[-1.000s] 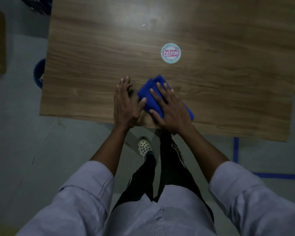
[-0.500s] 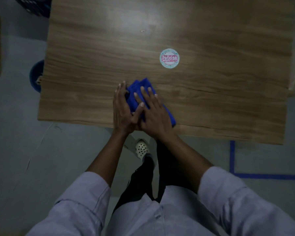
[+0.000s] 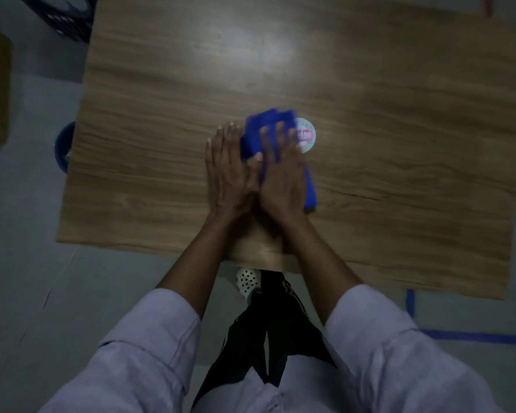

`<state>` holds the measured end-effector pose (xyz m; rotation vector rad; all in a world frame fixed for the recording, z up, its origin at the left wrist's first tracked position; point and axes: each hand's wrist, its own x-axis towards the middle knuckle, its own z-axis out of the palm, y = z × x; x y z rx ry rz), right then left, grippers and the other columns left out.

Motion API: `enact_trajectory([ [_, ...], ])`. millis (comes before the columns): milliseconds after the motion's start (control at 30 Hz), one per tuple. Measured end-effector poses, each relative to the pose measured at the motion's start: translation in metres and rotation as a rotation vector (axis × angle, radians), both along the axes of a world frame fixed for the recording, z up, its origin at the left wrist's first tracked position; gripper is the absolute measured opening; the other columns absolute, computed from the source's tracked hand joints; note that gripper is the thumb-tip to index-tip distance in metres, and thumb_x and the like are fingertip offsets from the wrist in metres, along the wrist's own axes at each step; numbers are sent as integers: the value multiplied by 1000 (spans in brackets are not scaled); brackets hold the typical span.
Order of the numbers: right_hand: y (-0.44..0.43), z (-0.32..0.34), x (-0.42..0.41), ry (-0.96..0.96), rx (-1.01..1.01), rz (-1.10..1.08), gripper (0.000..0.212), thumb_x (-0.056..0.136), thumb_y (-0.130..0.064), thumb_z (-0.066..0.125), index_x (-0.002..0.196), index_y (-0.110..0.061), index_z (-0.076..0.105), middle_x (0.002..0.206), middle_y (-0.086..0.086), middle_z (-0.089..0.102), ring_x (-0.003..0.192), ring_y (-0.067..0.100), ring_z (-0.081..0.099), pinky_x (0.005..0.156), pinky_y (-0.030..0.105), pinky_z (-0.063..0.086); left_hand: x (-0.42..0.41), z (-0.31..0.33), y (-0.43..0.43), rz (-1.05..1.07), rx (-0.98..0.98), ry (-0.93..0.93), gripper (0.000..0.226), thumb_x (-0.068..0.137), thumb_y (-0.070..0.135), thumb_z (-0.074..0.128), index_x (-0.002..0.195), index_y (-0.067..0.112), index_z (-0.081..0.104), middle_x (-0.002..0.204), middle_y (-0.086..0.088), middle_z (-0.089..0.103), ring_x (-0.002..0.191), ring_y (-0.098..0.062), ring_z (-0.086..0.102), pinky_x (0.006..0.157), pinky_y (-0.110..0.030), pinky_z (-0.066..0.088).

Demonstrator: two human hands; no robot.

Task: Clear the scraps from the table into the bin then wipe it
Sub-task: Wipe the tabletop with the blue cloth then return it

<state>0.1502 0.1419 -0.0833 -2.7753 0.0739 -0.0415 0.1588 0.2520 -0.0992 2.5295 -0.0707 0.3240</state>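
A folded blue cloth [image 3: 252,135] lies on the wooden table [image 3: 399,180] near its middle. My right hand [image 3: 282,177] presses flat on top of the cloth, fingers spread, and covers most of it. My left hand [image 3: 228,174] lies flat on the table right beside it, its thumb touching the cloth's left edge. The cloth's far right corner overlaps a round sticker [image 3: 306,135] on the tabletop. No scraps are visible on the table.
A blue bin [image 3: 62,150] peeks out at the table's left edge on the floor. A dark perforated basket [image 3: 63,16] stands at the far left corner. Blue tape lines [image 3: 471,336] mark the floor at the right. My legs and a white shoe [image 3: 248,278] are under the near edge.
Both hands and the cloth have slid away from the near edge toward the table's middle, up to the round sticker, which the cloth now partly covers.
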Motion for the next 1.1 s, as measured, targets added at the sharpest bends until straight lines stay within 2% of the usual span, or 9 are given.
enact_trajectory([
  [100, -17, -2, -2, 18, 18, 400, 68, 101, -35, 45, 163, -18, 24, 172, 6, 13, 160, 26, 4, 129, 43, 11, 19, -2, 5, -5, -9, 50, 62, 102, 42, 42, 150, 4, 46, 158, -17, 42, 150, -33, 34, 125, -46, 16],
  [167, -41, -5, 26, -6, 18, 434, 66, 101, -40, 49, 161, -20, 31, 170, 4, 21, 159, 26, 11, 128, 41, 14, 31, -5, 5, -15, 18, 70, 60, 102, 43, 41, 150, 7, 47, 158, -15, 42, 150, -35, 33, 124, -49, 18],
  [300, -75, -8, 110, -25, -42, 169, 67, 102, -53, 41, 161, -22, 33, 169, 9, 24, 157, 35, 18, 124, 45, 22, 54, -7, 0, 9, 49, 74, 58, 103, 43, 40, 152, 13, 47, 158, -10, 43, 151, -32, 31, 124, -49, 18],
  [433, -55, 1, 148, 33, 9, -101, 68, 102, -48, 36, 163, -20, 26, 171, 10, 17, 158, 35, 11, 127, 46, 14, 72, -8, 0, 36, 18, 71, 59, 104, 43, 39, 153, 11, 45, 160, -10, 41, 152, -30, 28, 125, -44, 14],
  [567, -13, -1, 99, -1, 18, 297, 62, 102, -37, 42, 160, -16, 33, 169, 10, 24, 157, 33, 16, 127, 46, 16, 96, -7, 0, 99, -74, 29, 59, 102, 41, 43, 150, 6, 48, 158, -14, 43, 150, -33, 32, 124, -45, 15],
  [667, -57, -6, 124, -27, -47, 562, 63, 102, -43, 44, 160, -21, 36, 168, 7, 28, 157, 29, 17, 127, 45, 19, 117, -6, -6, 99, -55, 33, 58, 103, 41, 43, 149, 7, 49, 158, -14, 43, 151, -33, 32, 124, -45, 15],
  [900, -107, 6, 205, 53, -20, -122, 67, 104, -47, 35, 164, -22, 22, 171, 9, 14, 158, 37, 9, 127, 43, 12, 150, -7, -10, 26, 98, 56, 56, 104, 44, 39, 151, 15, 48, 160, -7, 41, 152, -30, 29, 125, -45, 14],
  [967, -64, 6, 179, 34, -28, -44, 66, 103, -44, 36, 164, -21, 22, 172, 7, 10, 158, 35, 8, 127, 44, 10, 155, -6, -12, 48, 96, 78, 59, 103, 46, 37, 153, 14, 45, 161, -7, 40, 153, -29, 28, 125, -45, 13],
  [1100, -49, 2, 147, 28, -79, 446, 65, 101, -43, 40, 161, -21, 32, 171, 3, 20, 158, 27, 12, 126, 43, 15, 155, -6, -15, 49, 102, 121, 63, 104, 49, 34, 157, 15, 38, 163, -5, 37, 154, -27, 25, 126, -44, 11],
])
